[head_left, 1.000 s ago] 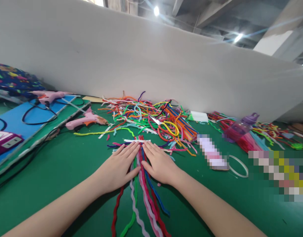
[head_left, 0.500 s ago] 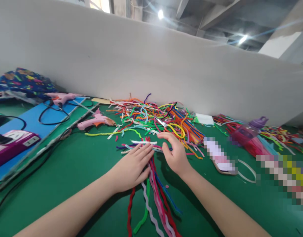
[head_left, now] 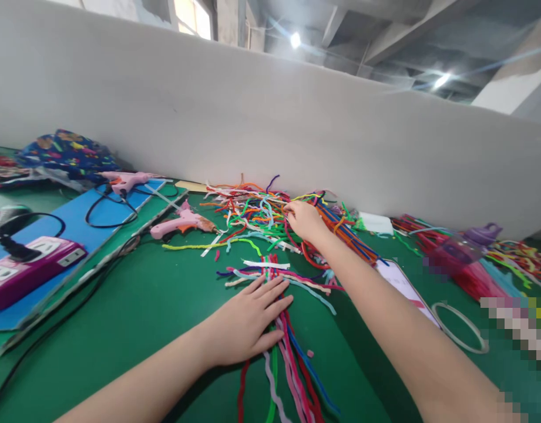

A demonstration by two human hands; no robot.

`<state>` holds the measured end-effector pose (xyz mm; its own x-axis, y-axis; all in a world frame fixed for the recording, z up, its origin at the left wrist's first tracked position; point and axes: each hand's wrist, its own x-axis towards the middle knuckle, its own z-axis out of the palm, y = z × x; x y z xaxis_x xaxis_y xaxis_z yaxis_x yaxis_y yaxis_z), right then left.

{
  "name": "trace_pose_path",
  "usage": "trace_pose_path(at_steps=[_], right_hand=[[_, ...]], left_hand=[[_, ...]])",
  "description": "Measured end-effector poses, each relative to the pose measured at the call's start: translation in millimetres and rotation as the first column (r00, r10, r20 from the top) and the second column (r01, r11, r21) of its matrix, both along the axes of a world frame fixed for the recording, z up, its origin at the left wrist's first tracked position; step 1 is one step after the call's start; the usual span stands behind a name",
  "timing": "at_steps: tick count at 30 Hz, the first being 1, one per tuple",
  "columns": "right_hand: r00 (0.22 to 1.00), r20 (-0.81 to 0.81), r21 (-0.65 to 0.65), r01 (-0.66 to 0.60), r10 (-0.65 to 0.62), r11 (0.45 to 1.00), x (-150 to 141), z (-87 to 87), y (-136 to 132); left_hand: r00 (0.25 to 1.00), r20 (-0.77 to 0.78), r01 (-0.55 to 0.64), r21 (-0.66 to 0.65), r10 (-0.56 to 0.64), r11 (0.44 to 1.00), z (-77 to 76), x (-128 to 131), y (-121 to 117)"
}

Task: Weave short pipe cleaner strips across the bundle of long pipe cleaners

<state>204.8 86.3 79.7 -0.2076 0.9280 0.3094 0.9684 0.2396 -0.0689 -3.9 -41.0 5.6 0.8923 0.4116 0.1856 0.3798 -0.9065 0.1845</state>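
My left hand (head_left: 246, 320) lies flat, fingers apart, pressing down a row of coloured pipe cleaners (head_left: 292, 364) laid side by side on the green table (head_left: 133, 305). A white strip (head_left: 266, 264) crosses their far ends. My right hand (head_left: 302, 218) is stretched forward into the tangled pile of coloured pipe cleaners (head_left: 252, 214), with its fingertips closing on something there; what they grip is hidden in the tangle.
A pink glue gun (head_left: 182, 223) lies left of the pile, another (head_left: 127, 179) on a blue board (head_left: 45, 229) with a pink power strip (head_left: 26, 270) and black cables. A white ring (head_left: 460, 326) and purple-capped bottle (head_left: 464, 247) sit right. A white wall (head_left: 252, 129) backs the table.
My right hand lifted off the laid-out pipe cleaners and reached forward into the tangled pile. My left hand stayed pressed on the row. The camera tilted slightly up.
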Motion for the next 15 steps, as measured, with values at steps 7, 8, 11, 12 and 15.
trace_pose_path(at_steps=[7, 8, 11, 12, 15], right_hand=[[0.994, 0.077, -0.181, 0.092, -0.079, 0.979, 4, 2.6, 66], [0.992, 0.089, -0.204, 0.107, -0.09, 0.973, 4, 0.6, 71], [0.985, 0.123, -0.252, 0.15, -0.123, 0.956, 1, -6.5, 80], [0.982, 0.134, -0.262, 0.163, -0.131, 0.951, 0, -8.6, 82], [0.977, 0.158, -0.261, 0.178, -0.14, 0.949, 0, -9.9, 82]], left_hand=[[1.0, 0.008, -0.006, -0.025, 0.007, 1.0, 5.0, 0, 1], [1.0, 0.003, -0.008, -0.028, 0.008, 1.0, 5.3, 0, 2], [1.0, -0.007, -0.008, -0.026, 0.008, 1.0, 6.0, 0, 2], [1.0, -0.006, -0.008, -0.024, 0.008, 1.0, 6.2, 0, 2], [1.0, -0.007, -0.012, -0.027, 0.012, 1.0, 6.5, 0, 2]])
